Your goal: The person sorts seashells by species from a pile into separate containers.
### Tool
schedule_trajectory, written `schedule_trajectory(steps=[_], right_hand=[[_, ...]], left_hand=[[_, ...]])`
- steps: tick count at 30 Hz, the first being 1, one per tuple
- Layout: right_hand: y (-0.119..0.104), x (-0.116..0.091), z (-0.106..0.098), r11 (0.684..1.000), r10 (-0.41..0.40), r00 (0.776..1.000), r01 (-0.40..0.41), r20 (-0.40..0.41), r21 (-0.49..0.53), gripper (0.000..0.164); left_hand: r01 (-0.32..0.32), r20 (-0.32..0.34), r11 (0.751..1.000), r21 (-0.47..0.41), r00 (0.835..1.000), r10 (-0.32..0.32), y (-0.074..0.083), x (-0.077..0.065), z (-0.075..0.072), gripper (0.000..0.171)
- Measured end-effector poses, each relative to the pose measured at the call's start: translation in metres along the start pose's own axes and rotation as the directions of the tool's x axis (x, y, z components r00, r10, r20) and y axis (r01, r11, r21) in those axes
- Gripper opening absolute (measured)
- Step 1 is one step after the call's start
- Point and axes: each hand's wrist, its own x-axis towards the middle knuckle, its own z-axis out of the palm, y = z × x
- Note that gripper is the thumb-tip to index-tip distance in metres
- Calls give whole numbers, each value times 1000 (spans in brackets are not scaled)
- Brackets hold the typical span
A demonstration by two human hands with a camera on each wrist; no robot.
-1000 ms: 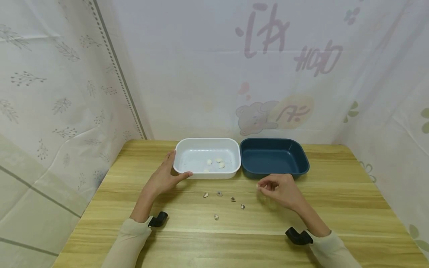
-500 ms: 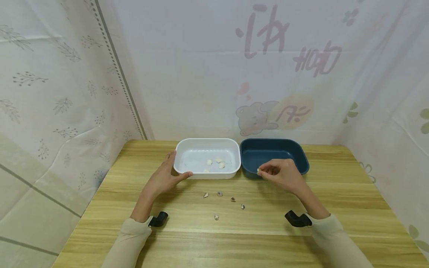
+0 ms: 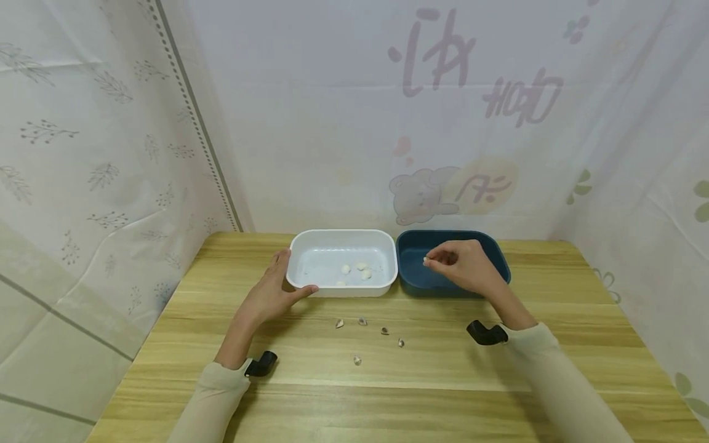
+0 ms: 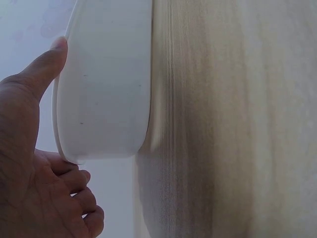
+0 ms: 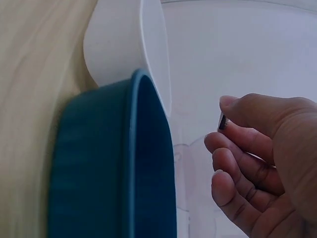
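Note:
My right hand point(image 3: 466, 266) is raised over the dark blue plastic tub point(image 3: 410, 288), pinching a small shell point(image 5: 222, 122) between thumb and forefinger. In the right wrist view the shell shows a dark face with a pale edge, and the other fingers are curled beneath. At the near left corner of the white plastic tub point(image 3: 354, 291), my left hand point(image 3: 264, 295) holds the rim, thumb along the front and fingers on the left side. Several whitish shells point(image 3: 366, 274) lie inside the white tub. My right hand and wrist cover part of the blue tub's inside.
Several small dark-and-pale shells, among them one shell point(image 3: 357, 360) nearest me, are scattered on the wooden table point(image 3: 310, 406) in front of the tubs. Both tubs stand side by side near the back edge, before a printed curtain point(image 3: 310, 123).
My right hand has moved forward and up with the shell, from in front of the blue tub to above it. My left hand has stayed on the white tub.

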Motion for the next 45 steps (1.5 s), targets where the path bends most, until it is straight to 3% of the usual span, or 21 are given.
schedule_trajectory(steps=[10, 17, 27, 31, 45], right_hand=[[9, 25, 1, 998, 59, 996, -58, 63, -27, 12], [12, 28, 3, 995, 100, 990, -98, 96, -23, 22], [2, 4, 10, 998, 60, 996, -59, 73, -12, 42], [-7, -8, 16, 999, 17, 998, -19, 57, 39, 44], [-31, -46, 40, 987, -20, 996, 6, 84, 163, 46]], left_hand=[[8, 5, 1000, 7, 1000, -8, 0, -1, -1, 125], [12, 12, 1000, 14, 1000, -13, 0, -1, 0, 126], [18, 25, 1000, 19, 1000, -19, 0, -3, -2, 126], [23, 30, 1000, 21, 999, -24, -2, -4, -2, 126], [27, 40, 999, 17, 999, -28, -5, -1, -2, 126]])
